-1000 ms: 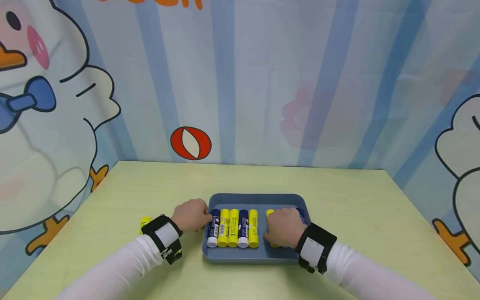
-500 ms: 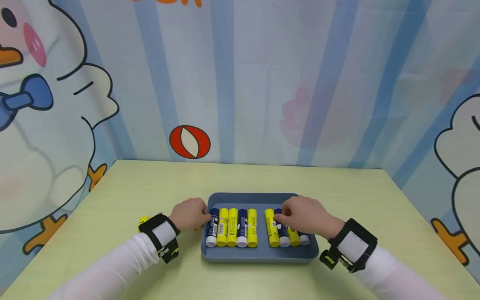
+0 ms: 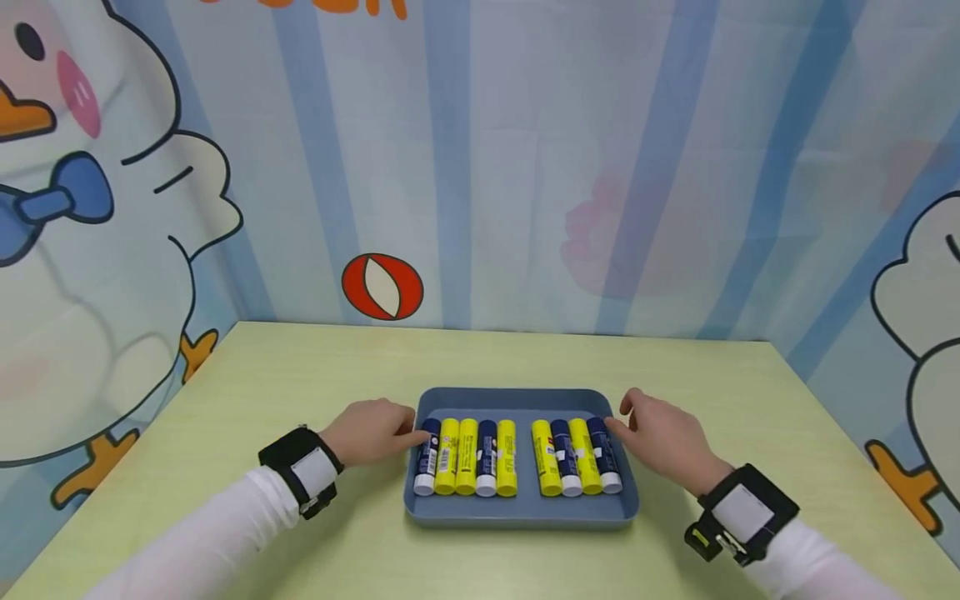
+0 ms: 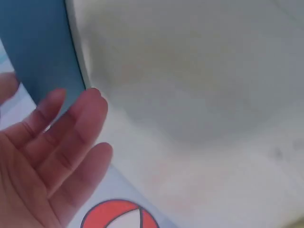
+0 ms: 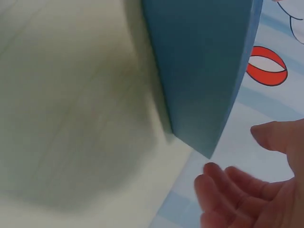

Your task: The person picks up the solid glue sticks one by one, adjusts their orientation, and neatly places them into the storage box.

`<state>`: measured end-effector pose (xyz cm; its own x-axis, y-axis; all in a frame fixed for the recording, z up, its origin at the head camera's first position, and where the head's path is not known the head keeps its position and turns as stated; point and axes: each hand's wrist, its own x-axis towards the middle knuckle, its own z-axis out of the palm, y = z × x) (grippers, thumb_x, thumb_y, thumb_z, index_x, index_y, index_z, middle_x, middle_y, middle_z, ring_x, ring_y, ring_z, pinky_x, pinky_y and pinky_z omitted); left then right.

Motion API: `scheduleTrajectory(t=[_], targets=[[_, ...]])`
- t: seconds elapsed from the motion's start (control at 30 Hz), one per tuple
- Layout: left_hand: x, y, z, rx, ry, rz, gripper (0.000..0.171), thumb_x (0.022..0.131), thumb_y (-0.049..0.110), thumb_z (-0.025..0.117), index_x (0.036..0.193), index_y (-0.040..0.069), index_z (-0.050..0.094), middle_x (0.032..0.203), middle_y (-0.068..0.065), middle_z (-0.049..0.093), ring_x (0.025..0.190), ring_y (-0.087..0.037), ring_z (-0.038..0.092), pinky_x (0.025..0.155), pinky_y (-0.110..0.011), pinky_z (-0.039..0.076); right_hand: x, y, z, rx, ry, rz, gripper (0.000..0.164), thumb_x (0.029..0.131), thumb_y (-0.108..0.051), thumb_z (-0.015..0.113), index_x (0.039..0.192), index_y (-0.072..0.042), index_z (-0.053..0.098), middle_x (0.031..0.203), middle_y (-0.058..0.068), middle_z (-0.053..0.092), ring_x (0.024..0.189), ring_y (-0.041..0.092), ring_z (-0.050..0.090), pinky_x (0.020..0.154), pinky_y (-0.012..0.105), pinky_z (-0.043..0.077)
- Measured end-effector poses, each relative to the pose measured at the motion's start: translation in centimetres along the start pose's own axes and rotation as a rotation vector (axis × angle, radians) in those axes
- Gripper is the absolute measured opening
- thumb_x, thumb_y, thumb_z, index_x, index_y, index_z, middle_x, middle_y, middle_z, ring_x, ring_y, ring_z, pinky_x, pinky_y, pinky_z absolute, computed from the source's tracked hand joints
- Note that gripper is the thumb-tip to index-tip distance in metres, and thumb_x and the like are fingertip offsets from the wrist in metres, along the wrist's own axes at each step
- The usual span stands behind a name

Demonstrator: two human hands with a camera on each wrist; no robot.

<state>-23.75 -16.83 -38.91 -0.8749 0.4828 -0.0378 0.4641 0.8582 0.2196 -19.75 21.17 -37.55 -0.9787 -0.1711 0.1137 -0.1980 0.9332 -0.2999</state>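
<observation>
A blue-grey tray (image 3: 521,512) holds glue sticks in two groups. The left group (image 3: 467,457) mixes yellow sticks with navy, white-ended ones. To the right lies a second group (image 3: 575,457), yellow and navy by turns. My left hand (image 3: 372,431) is at the tray's left rim, thumb reaching over it by the outermost navy stick. Its loosely extended fingers show beside the tray's outer wall (image 4: 45,42) in the left wrist view. At the opposite rim is my right hand (image 3: 667,437), thumb near the last navy stick; in the right wrist view its fingers (image 5: 228,194) are relaxed and hold nothing.
The tray stands on a pale yellow table (image 3: 337,358). Behind it hangs a striped blue cloth backdrop (image 3: 510,167) with printed cartoon figures. A black band with a small device (image 3: 742,517) is strapped on each wrist.
My right hand has moved off the right-hand glue sticks to the tray's right rim, uncovering them. My left hand stays at the left rim; its wrist has shifted slightly left.
</observation>
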Motion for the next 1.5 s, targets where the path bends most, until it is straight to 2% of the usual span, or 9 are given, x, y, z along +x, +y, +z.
scheduleTrajectory(t=[0.13,0.27,0.43,0.7,0.83,1.07,1.23,1.33,1.5], targets=[[-0.9,-1.0,-0.7,0.016,0.028,0.018,0.03,0.093,0.043,0.063,0.085,0.015,0.059,0.061,0.006,0.05,0.054,-0.01,0.047,0.052,-0.026,0.039,-0.1,0.7,0.5,-0.032,-0.072,0.076,0.041,0.093,-0.031,0.064,0.11,0.006,0.057,0.071,0.004,0.059,0.055,0.016,0.051,0.048,0.03,0.042],[-2.3,-2.3,-1.8,0.006,0.105,0.007,0.029,0.094,0.043,0.062,0.095,0.014,0.06,0.072,0.006,0.058,0.058,-0.009,0.05,0.056,-0.027,0.045,-0.1,1.0,1.0,-0.016,-0.149,0.111,0.047,0.094,-0.031,0.062,0.117,0.009,0.056,0.07,0.004,0.06,0.057,0.016,0.054,0.05,0.03,0.043],[-4.1,-4.0,-3.2,0.007,0.204,-0.033,0.037,0.093,0.05,0.059,0.102,0.014,0.06,0.081,0.003,0.063,0.058,-0.009,0.049,0.056,-0.027,0.044,-0.1,1.2,1.4,0.081,-0.21,0.122,0.042,0.096,-0.026,0.059,0.12,0.008,0.055,0.063,0.002,0.058,0.05,0.015,0.056,0.049,0.03,0.045],[-7.5,-7.3,-3.9,0.052,0.309,-0.147,0.038,0.091,0.045,0.064,0.102,0.009,0.057,0.08,-0.002,0.065,0.049,-0.011,0.043,0.046,-0.028,0.037,0.1,1.0,1.6,0.206,-0.227,0.102,0.032,0.097,-0.013,0.057,0.118,0.01,0.052,0.084,0.011,0.064,0.047,0.016,0.058,0.049,0.03,0.048],[-8.8,-8.4,-3.8,0.054,0.254,-0.233,0.044,0.09,0.043,0.066,0.104,0.004,0.054,0.072,-0.002,0.06,0.049,-0.013,0.045,0.045,-0.029,0.038,0.1,0.8,1.8,0.252,-0.236,0.102,0.028,0.097,-0.01,0.056,0.117,0.011,0.051,0.08,0.011,0.062,0.047,0.016,0.056,0.047,0.03,0.048],[-10.3,-8.9,-3.1,-0.064,-0.023,-0.475,0.095,0.081,0.074,0.054,0.115,-0.012,0.034,0.06,-0.005,0.041,0.048,-0.018,0.04,0.049,-0.03,0.028,0.0,0.7,2.3,0.257,-0.247,0.102,0.026,0.098,-0.006,0.055,0.117,0.01,0.049,0.074,0.008,0.059,0.043,0.016,0.053,0.043,0.029,0.048],[-10.5,-9.0,-2.3,-0.064,-0.109,-0.528,0.109,0.076,0.078,0.057,0.12,-0.017,0.029,0.065,-0.007,0.043,0.054,-0.02,0.045,0.052,-0.031,0.03,-0.3,0.5,2.2,0.265,-0.244,0.098,0.026,0.098,-0.006,0.054,0.117,0.01,0.049,0.069,0.007,0.056,0.042,0.016,0.052,0.042,0.029,0.047],[-10.3,-8.9,-2.0,-0.059,-0.123,-0.529,0.107,0.077,0.074,0.06,0.122,-0.019,0.032,0.07,-0.01,0.048,0.059,-0.022,0.049,0.055,-0.032,0.035,-0.3,0.5,2.1,0.263,-0.243,0.092,0.026,0.098,-0.006,0.054,0.117,0.01,0.049,0.069,0.007,0.056,0.042,0.016,0.051,0.042,0.029,0.047],[-10.2,-8.8,-1.4,-0.105,-0.134,-0.513,0.068,0.086,0.059,0.062,0.099,-0.006,0.046,0.071,-0.009,0.048,0.058,-0.021,0.049,0.053,-0.03,0.039,-0.3,0.4,2.0,0.242,-0.245,0.1,0.026,0.098,-0.007,0.055,0.117,0.01,0.05,0.071,0.007,0.056,0.043,0.015,0.051,0.042,0.028,0.046]])
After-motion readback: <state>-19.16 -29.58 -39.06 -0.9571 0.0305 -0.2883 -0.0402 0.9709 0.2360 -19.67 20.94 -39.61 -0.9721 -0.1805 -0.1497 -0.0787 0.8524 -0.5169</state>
